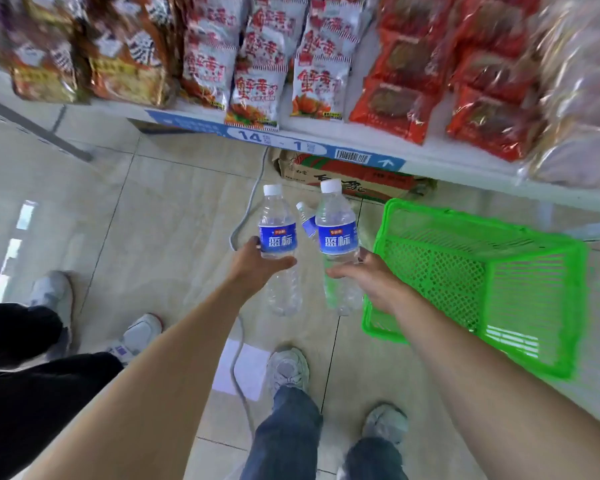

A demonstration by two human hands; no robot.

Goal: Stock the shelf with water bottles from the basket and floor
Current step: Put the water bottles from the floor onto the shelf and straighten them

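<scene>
The left hand [253, 263] grips a clear plastic water bottle with a white cap and blue label [278, 237] around its middle, thumb across the front just under the label and the other fingers curled behind it. The right hand [368, 278] grips a second clear plastic water bottle of the same kind [336, 237] in the same way, with its thumb lying across the front below the label. Both bottles are upright, side by side and just apart, held above the pale tiled floor [136, 209]. Between them and farther back, a third small water bottle [306, 220] lies tilted on the floor; only its cap and part of its blue label show.

Just right of the right hand stands a bright green plastic mesh basket [565, 271] on the floor, with no bottles showing inside. Above, a white shelf [430, 157] with a blue price strip carries red and white snack packets [257, 81]. Under it sits a brown cardboard box with red print [361, 176]. A grey cable [238, 368] trails across the floor. Another person's black trousers and pale shoes [142, 334] are at the left.
</scene>
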